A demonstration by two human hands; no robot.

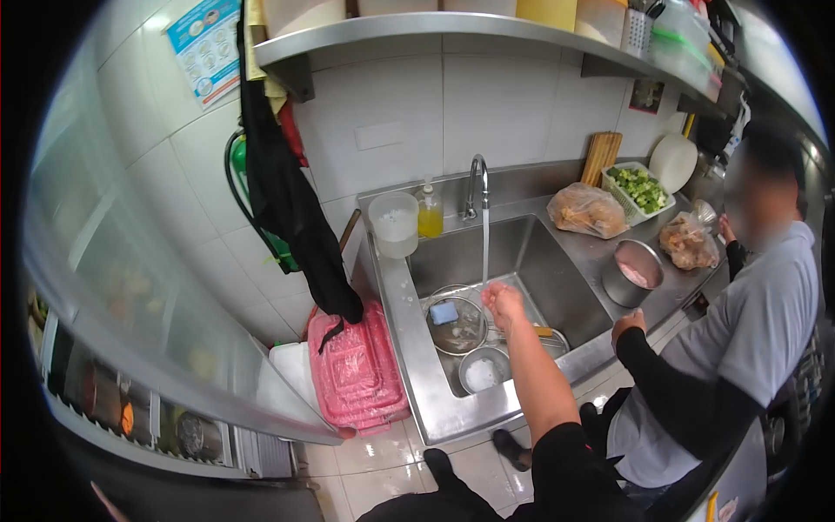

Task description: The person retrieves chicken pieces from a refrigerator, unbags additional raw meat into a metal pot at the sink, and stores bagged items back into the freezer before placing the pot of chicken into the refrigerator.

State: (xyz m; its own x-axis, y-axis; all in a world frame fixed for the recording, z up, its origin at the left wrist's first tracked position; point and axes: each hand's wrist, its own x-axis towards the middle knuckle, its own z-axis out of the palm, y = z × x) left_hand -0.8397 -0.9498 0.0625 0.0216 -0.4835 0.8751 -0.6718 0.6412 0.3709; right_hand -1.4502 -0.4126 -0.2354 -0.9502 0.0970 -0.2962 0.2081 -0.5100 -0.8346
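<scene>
My right hand [503, 306] reaches over the sink [548, 261], right at the stream from the running faucet [477, 187]. Its fingers are curled in, and whatever they may hold is hidden. Below it lie a round strainer [459, 344] with a blue sponge [444, 313] on it, and a metal bowl [484, 372] with whitish, foamy contents. A wooden handle [544, 331] shows just right of my wrist, its tool partly covered by my arm. My left hand is not recognisable anywhere in view.
At the right a co-worker [722, 365] stands beside a metal pot [632, 273]. Bagged food [587, 210] and a basket of greens [639, 189] are on the counter. A soap bottle [430, 213] and plastic tub [394, 228] sit behind the sink. Left are a pink bin [361, 370] and glass door [156, 287].
</scene>
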